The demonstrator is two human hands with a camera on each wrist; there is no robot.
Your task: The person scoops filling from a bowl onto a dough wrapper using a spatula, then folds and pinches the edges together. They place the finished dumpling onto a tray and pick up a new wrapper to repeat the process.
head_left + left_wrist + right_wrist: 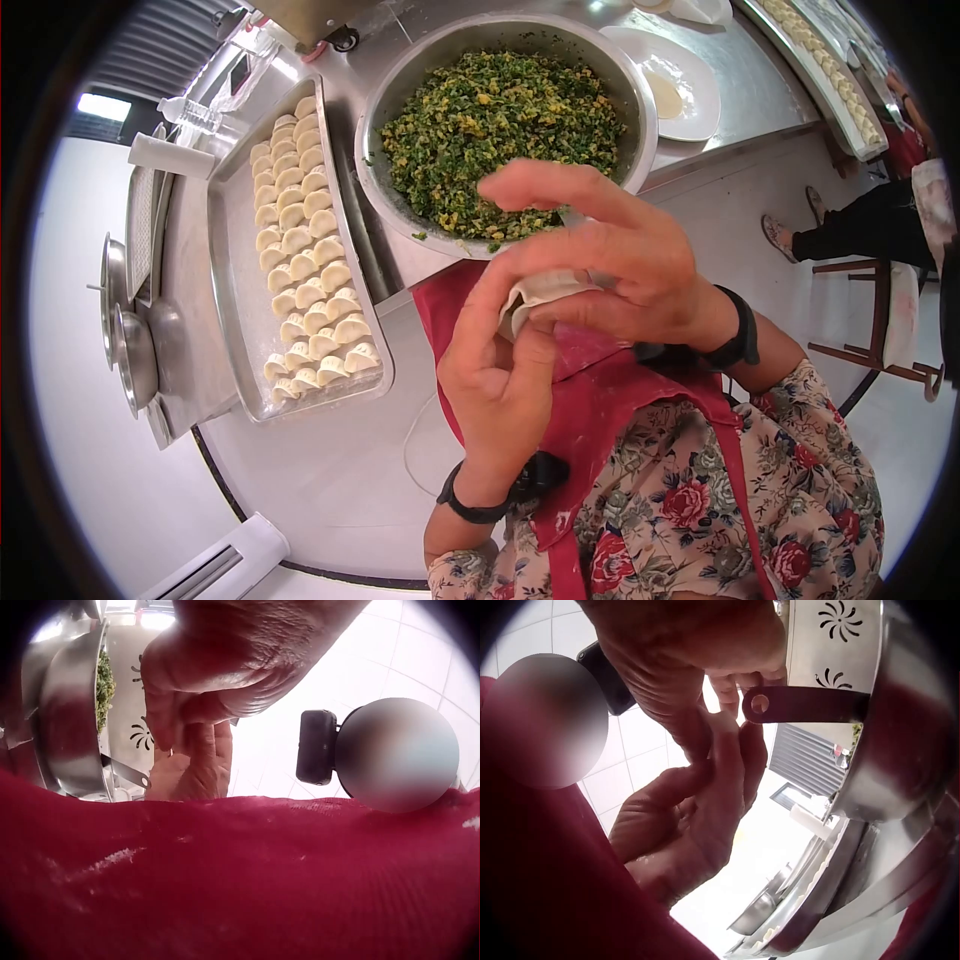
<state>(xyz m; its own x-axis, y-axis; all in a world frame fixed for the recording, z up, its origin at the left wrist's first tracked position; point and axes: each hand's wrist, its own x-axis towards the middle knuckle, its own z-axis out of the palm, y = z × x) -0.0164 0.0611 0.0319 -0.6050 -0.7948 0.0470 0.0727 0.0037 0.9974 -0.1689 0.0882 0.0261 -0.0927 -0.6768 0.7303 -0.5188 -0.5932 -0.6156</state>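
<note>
I hold a dumpling wrapper [548, 291] between my two hands, in front of my red apron [610, 415] and just below the near rim of a big steel bowl [368, 150]. My left hand [502, 372] curls around the wrapper's left side, thumb against the dough; my right hand [630, 258] pinches it from the other side, its index finger raised toward the bowl. The dough is bent over, with an opening on the left.

The bowl is heaped with chopped green and yellow filling [500, 130] and sits on a stainless steel desk [762, 88]. A flat handle [810, 705] with a hole in its end juts out over the bowl's side. To the bowl's right is a white plate [700, 80] bearing one round wrapper [664, 96]. To its left lies a metal tray [238, 320], where crimped dumplings [310, 255] stand in close rows; bare metal shows along the tray's left side.

Beyond the tray I see a clear plastic bottle [190, 115], a white roll [170, 156] and steel basins [138, 360]. A grey corrugated shutter [150, 40] stands at the back left. The pale floor [330, 490] shows below; on the right are a wooden chair [880, 310], another person [850, 222] in dark trousers, and another long tray [868, 152] of dumplings.
</note>
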